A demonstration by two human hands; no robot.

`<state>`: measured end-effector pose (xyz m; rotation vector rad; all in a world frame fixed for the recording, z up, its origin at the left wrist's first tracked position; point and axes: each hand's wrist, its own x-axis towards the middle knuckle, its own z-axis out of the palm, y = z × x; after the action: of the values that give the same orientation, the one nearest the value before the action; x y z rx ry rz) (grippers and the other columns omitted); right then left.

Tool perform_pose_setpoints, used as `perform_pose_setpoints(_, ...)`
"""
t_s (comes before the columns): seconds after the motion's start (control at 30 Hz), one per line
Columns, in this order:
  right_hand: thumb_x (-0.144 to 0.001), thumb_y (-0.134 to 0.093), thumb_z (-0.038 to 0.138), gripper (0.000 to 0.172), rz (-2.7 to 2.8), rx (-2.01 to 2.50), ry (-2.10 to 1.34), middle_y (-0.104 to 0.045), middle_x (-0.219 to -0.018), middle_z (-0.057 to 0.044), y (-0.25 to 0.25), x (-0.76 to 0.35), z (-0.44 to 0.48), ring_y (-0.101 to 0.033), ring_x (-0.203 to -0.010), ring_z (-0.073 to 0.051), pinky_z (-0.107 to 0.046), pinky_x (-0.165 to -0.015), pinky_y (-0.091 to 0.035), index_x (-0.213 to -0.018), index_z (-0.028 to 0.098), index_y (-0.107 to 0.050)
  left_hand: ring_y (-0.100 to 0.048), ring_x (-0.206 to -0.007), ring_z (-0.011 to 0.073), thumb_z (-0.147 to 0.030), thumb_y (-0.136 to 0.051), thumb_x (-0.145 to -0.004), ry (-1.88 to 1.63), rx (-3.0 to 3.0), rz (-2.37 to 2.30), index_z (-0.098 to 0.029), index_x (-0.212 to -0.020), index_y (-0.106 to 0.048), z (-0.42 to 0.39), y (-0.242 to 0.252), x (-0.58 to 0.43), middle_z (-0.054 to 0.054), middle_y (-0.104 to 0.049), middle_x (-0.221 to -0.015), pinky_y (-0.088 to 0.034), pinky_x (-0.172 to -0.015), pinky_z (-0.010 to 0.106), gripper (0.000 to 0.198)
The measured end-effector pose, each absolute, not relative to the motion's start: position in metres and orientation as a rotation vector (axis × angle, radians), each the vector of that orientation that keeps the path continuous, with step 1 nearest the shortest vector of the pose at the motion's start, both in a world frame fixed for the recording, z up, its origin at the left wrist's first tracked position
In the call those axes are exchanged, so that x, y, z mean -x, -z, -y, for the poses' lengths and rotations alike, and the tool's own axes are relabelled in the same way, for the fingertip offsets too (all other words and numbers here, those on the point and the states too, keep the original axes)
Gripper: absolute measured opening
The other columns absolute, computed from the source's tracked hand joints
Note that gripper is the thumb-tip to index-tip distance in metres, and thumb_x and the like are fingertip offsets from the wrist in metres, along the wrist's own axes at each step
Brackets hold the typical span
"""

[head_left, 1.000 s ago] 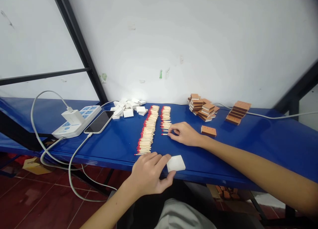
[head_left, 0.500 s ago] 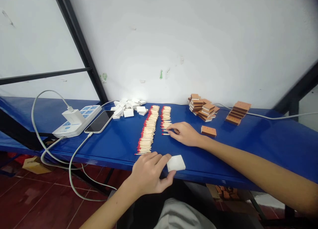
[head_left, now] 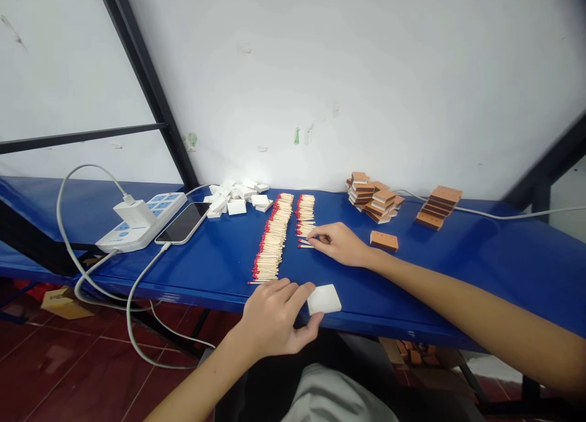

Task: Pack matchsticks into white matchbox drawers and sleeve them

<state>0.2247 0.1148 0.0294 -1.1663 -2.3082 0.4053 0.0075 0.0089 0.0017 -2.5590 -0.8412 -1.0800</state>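
Observation:
Close to the table's front edge, my left hand [head_left: 277, 318] grips a small white matchbox tray [head_left: 324, 299] between thumb and fingers. My right hand [head_left: 341, 243] has its thumb and index finger pinched at the near end of the shorter row of matches [head_left: 305, 211]. Loose red-headed matches [head_left: 304, 245] lie right under those fingertips, which partly cover them. A longer row of matches [head_left: 273, 236] runs along the left, its near end just beyond my left hand. To the right of my right wrist rests a single brown matchbox [head_left: 384, 240].
White matchbox trays [head_left: 237, 207] are heaped at the back left, beside a phone [head_left: 183, 223] and a power strip [head_left: 132, 232] with cables. Brown matchboxes [head_left: 384, 197] are piled at the back right, with a leaning stack [head_left: 439, 207] farther right. The wall closes the back.
My right fingertips shift slightly at the near end of the short row, and the loose matches there lie a little differently. My left hand keeps its hold on the tray.

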Motion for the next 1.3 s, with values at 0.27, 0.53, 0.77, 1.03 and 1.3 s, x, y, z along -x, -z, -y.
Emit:
perform_pose_setpoints(0.27, -0.086, -0.061, 0.033, 0.021, 2.253, 1.26, -0.534, -0.051, -0.056, 0.004, -0.03, -0.221, -0.125, -0.041, -0.054, -0.009, -0.024, -0.056, -0.027, -0.089, 0.02, -0.077, -0.062, -0.059, 0.0206, -0.032, -0.059, -0.084, 1.063, 2.57, 0.838, -0.015, -0.107, -0.06, -0.009, -0.004, -0.008, 0.002, -0.066, -0.071, -0.05, -0.054, 0.034, 0.028)
perform_pose_setpoints(0.53, -0.087, -0.061, 0.035, 0.023, 2.301, 1.208, -0.651, -0.05, -0.056, 0.004, -0.036, -0.222, -0.124, -0.038, -0.054, -0.009, -0.024, -0.055, -0.026, -0.09, 0.019, -0.077, -0.064, -0.062, 0.0207, -0.033, -0.058, -0.085, 1.066, 2.565, 0.842, -0.016, -0.108, -0.06, -0.008, -0.003, -0.007, 0.003, -0.067, -0.072, -0.051, -0.056, 0.033, 0.029)
perform_pose_setpoints(0.77, -0.091, -0.055, 0.036, 0.029, 2.178, 1.161, -0.511, -0.04, -0.053, 0.006, -0.029, -0.224, -0.124, -0.032, -0.053, -0.009, -0.025, -0.056, -0.027, -0.091, 0.016, -0.076, -0.065, -0.063, 0.021, -0.033, -0.059, -0.084, 1.079, 2.553, 0.838, -0.016, -0.108, -0.06, -0.009, -0.003, -0.008, 0.004, -0.069, -0.074, -0.053, -0.058, 0.033, 0.029)
perform_pose_setpoints(1.03, -0.092, -0.054, 0.031, 0.026, 2.285, 1.152, -0.381, -0.049, -0.057, 0.004, -0.029, -0.222, -0.123, -0.038, -0.054, -0.01, -0.025, -0.058, -0.027, -0.092, 0.017, -0.077, -0.064, -0.061, 0.0205, -0.034, -0.057, -0.085, 1.063, 2.56, 0.843, -0.015, -0.106, -0.061, -0.009, -0.003, -0.008, 0.003, -0.068, -0.072, -0.053, -0.056, 0.034, 0.029)
perform_pose_setpoints(1.3, -0.091, -0.054, 0.031, 0.026, 2.289, 1.182, -0.413, -0.052, -0.057, 0.003, -0.028, -0.223, -0.123, -0.038, -0.053, -0.01, -0.024, -0.058, -0.027, -0.095, 0.018, -0.077, -0.065, -0.062, 0.0214, -0.033, -0.058, -0.084, 1.068, 2.554, 0.842, -0.015, -0.106, -0.062, -0.009, -0.004, -0.008, 0.004, -0.069, -0.074, -0.053, -0.056, 0.035, 0.029)
